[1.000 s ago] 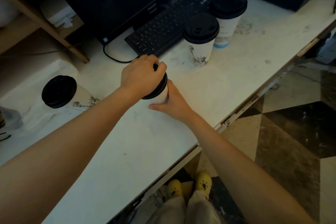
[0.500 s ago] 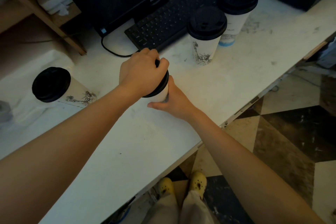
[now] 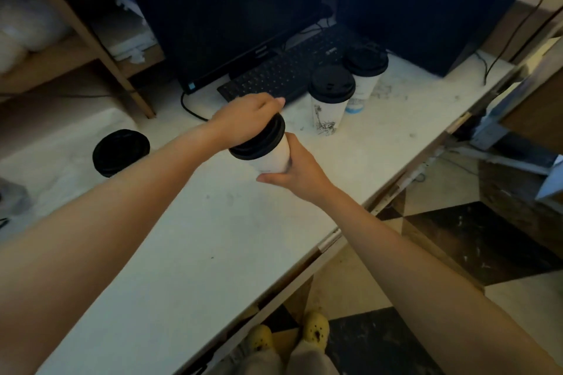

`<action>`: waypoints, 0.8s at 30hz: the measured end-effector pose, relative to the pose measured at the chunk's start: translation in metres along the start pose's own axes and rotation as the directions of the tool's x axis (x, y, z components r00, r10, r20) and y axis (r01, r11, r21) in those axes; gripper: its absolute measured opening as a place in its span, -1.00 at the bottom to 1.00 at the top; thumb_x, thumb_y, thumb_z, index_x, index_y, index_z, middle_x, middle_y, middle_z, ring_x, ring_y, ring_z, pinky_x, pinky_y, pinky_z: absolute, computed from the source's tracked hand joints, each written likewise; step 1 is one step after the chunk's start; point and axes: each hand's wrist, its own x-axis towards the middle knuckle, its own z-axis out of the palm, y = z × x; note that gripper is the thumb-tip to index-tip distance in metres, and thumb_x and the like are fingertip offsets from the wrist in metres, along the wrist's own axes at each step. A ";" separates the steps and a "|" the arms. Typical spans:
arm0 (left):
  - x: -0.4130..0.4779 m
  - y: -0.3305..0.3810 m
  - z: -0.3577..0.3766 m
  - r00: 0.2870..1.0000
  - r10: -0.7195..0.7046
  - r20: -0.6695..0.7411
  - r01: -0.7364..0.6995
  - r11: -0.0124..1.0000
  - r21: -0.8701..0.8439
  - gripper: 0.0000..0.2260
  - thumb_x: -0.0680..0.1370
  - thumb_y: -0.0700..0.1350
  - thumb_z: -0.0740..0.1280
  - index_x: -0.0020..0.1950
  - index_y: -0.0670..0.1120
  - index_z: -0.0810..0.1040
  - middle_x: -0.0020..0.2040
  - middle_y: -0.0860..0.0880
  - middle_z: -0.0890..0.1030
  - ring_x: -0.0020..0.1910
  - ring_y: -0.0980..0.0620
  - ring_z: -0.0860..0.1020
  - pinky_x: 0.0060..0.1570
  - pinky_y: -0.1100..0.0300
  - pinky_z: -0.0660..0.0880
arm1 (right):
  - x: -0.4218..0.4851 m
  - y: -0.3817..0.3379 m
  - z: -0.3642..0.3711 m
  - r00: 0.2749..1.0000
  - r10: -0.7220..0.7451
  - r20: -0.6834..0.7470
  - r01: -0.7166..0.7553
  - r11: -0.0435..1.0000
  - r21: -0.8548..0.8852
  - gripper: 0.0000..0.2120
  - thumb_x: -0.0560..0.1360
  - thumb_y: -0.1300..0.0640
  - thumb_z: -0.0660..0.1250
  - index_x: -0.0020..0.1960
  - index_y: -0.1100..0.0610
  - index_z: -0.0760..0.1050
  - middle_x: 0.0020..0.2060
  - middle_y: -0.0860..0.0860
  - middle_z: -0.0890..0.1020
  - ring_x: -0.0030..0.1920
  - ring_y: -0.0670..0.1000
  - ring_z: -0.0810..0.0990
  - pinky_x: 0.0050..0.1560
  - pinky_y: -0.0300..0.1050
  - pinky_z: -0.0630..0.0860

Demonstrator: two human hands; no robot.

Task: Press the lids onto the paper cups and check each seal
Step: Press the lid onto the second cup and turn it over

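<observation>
A white paper cup (image 3: pixel 272 155) with a black lid (image 3: pixel 262 140) is tilted at the middle of the white counter (image 3: pixel 213 253). My left hand (image 3: pixel 243 120) lies over the lid from above, fingers curled on its far rim. My right hand (image 3: pixel 297 166) wraps the cup's body from the right. Two more lidded cups stand upright by the keyboard: one with a line drawing (image 3: pixel 330 100), one with a blue band (image 3: pixel 364 76) behind it. A fourth lidded cup (image 3: pixel 120 152) is at the left, partly behind my left forearm.
A black keyboard (image 3: pixel 289 73) and a dark monitor (image 3: pixel 231 9) with its cable sit at the back of the counter. Wooden shelving (image 3: pixel 91 36) rises at the left. The counter's front edge (image 3: pixel 329 240) runs diagonally, with tiled floor and my yellow shoes (image 3: pixel 315 326) below.
The held cup has tilted, showing more of its white side below the lid. My head has pulled back and shifted, so the other cups sit differently in the frame.
</observation>
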 end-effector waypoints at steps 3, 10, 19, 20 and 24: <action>-0.014 0.012 -0.028 0.998 0.047 0.028 -0.036 0.950 -0.310 -0.70 0.58 0.20 0.06 0.13 0.19 0.53 0.21 0.12 0.54 0.19 0.11 0.48 0.23 0.13 0.37 | -0.006 -0.019 -0.018 0.994 -0.082 -0.075 0.079 0.996 -0.046 -0.27 0.27 0.03 0.59 0.34 0.10 0.33 0.16 -0.07 0.49 0.13 -0.09 0.46 -0.02 -0.26 0.45; -0.042 0.017 -0.051 0.979 -0.183 0.091 0.203 0.807 -0.554 -0.48 0.49 0.36 0.11 0.35 0.12 0.37 0.09 0.06 0.53 0.07 0.01 0.53 -0.11 0.10 0.50 | -0.012 -0.059 -0.045 0.943 -0.269 -0.198 0.157 0.881 -0.447 -0.20 0.23 0.00 0.58 0.38 0.06 0.33 0.18 0.04 0.47 0.19 0.05 0.34 0.13 -0.07 0.38; -0.061 0.005 -0.046 0.936 -0.236 0.261 0.349 0.518 -0.781 -0.49 0.40 0.09 0.45 0.29 0.04 0.42 0.20 -0.10 0.53 0.11 -0.13 0.55 -0.12 -0.16 0.60 | -0.012 -0.076 -0.039 0.829 -0.483 -0.281 0.144 0.671 -0.727 -0.32 0.25 0.01 0.52 0.32 0.10 0.41 0.12 0.10 0.50 0.15 0.08 0.33 0.12 -0.02 0.36; -0.062 0.003 -0.043 0.942 -0.231 0.245 0.332 0.512 -0.793 -0.51 0.41 0.05 0.44 0.29 0.03 0.41 0.19 -0.12 0.55 0.09 -0.12 0.56 -0.13 -0.10 0.61 | -0.013 -0.077 -0.040 0.839 -0.477 -0.262 0.150 0.667 -0.730 -0.30 0.25 0.01 0.53 0.33 0.10 0.39 0.15 0.10 0.48 0.17 0.08 0.31 0.14 -0.02 0.37; -0.066 0.002 -0.037 0.972 -0.220 0.083 0.190 0.530 -0.826 -0.56 0.44 -0.03 0.42 0.25 0.04 0.34 0.09 -0.07 0.54 -0.01 -0.06 0.56 -0.22 0.03 0.57 | -0.020 -0.090 -0.055 0.966 -0.206 -0.154 0.120 0.891 -0.438 -0.29 0.38 -0.06 0.47 0.43 0.03 0.24 0.31 0.00 0.33 0.31 -0.02 0.21 0.27 -0.15 0.25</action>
